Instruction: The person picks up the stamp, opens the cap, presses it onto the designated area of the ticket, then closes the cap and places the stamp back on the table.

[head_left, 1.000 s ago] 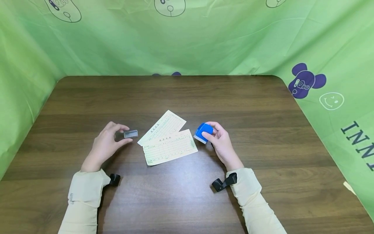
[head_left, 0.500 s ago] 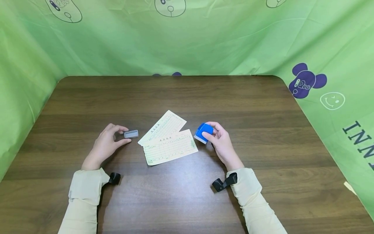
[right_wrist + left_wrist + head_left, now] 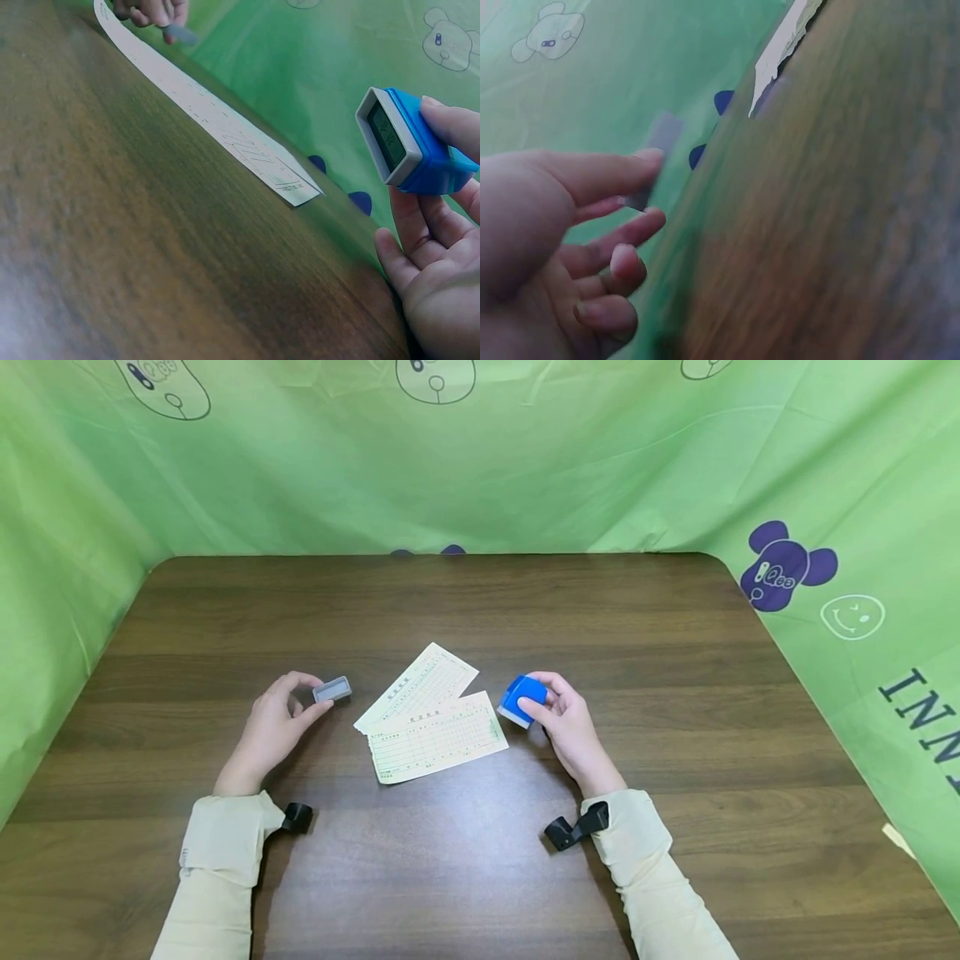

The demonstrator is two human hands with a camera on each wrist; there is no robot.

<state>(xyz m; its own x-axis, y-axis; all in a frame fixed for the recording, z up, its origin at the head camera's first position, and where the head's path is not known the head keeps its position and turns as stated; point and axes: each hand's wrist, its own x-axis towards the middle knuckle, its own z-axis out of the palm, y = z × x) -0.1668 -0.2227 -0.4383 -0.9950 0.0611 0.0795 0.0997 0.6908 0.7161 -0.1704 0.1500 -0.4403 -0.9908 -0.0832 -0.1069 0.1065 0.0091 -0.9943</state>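
Observation:
My left hand (image 3: 276, 727) pinches a small clear-grey rectangular stamp cap (image 3: 332, 689) between thumb and fingertips, its hollow side up. The left wrist view shows the cap (image 3: 662, 142) blurred, jutting out past the thumb. In my right hand (image 3: 573, 727) is a blue self-inking stamp (image 3: 522, 700), gripped by thumb and fingers, its pale rim facing down and left. The right wrist view shows the dark, lettered face of the stamp (image 3: 386, 135). Between the hands lie two printed paper slips: a front slip (image 3: 438, 739) overlaps the lower end of a back slip (image 3: 420, 687).
The brown wooden table (image 3: 450, 877) has a green printed curtain (image 3: 480, 477) along its back and sides. Black wrist cameras sit at both cuffs, the left camera (image 3: 297, 818) and the right camera (image 3: 576, 827). A pale scrap (image 3: 897, 841) shows at the right edge.
My left fingers have taken hold of the cap, which has come up and turned slightly, shifting a little left and away from me. The right hand and the slips stay as they were.

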